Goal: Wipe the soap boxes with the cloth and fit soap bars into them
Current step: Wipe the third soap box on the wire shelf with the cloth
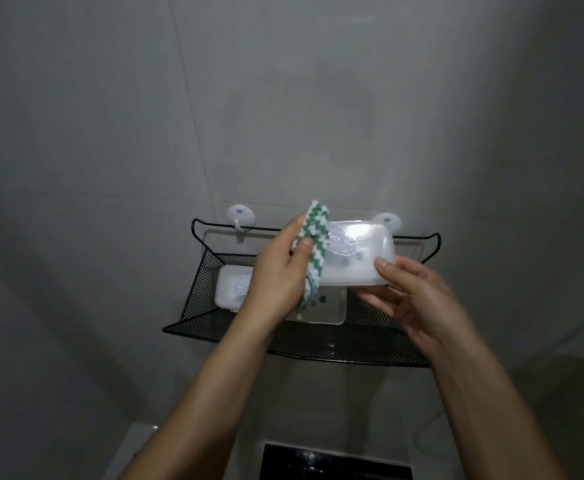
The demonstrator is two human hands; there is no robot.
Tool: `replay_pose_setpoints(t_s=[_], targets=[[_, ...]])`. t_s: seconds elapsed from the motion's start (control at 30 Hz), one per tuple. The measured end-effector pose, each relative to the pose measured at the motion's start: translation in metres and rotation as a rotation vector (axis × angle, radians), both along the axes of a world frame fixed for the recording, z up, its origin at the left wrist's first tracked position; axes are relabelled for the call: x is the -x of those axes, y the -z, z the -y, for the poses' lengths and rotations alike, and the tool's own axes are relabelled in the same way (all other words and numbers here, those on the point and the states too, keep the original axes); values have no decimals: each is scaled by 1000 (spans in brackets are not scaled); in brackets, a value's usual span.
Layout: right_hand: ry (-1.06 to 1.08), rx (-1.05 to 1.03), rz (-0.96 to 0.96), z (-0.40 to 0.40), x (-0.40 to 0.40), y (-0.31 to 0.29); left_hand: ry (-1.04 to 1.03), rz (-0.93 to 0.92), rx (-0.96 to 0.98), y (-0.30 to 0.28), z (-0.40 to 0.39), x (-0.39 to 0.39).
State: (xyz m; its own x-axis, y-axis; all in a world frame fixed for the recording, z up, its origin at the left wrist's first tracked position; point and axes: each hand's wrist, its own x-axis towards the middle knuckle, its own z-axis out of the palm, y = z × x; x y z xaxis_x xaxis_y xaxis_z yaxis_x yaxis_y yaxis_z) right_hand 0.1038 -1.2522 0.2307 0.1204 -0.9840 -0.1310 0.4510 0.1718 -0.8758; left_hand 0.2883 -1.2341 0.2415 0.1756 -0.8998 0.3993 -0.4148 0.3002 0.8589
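Observation:
My right hand (410, 299) grips a translucent white soap box (360, 254) by its right end and holds it above the black mesh shelf (318, 344). My left hand (276, 271) holds a green and white zigzag cloth (313, 244) and presses it against the box's left end. A second translucent soap box (231, 287) lies on the shelf at the left, partly behind my left hand. Another clear box or lid (328, 306) lies on the shelf under the held box.
The shelf hangs on a grey tiled wall from two white suction hooks, one on the left (240, 216) and one on the right (387, 221). Below, a dark glossy panel (335, 462) and a white surface (134, 445) show at the bottom edge.

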Motion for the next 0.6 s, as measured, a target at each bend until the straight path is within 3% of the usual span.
replay_pose_setpoints(t_s=[0.17,0.3,0.43,0.53,0.6], targets=[[106,-21,78,0,-8,2,-29,1,2,6,0,9],[158,-5,103,5,-9,7,-76,-130,-5,27,-12,28],[118,20,42,10,-9,7,-84,-418,-72,32,-13,32],[43,6,-20,11,-3,7,4,-717,-131,29,-12,23],[21,-17,-65,11,-3,10,77,-812,-151,24,-11,14]])
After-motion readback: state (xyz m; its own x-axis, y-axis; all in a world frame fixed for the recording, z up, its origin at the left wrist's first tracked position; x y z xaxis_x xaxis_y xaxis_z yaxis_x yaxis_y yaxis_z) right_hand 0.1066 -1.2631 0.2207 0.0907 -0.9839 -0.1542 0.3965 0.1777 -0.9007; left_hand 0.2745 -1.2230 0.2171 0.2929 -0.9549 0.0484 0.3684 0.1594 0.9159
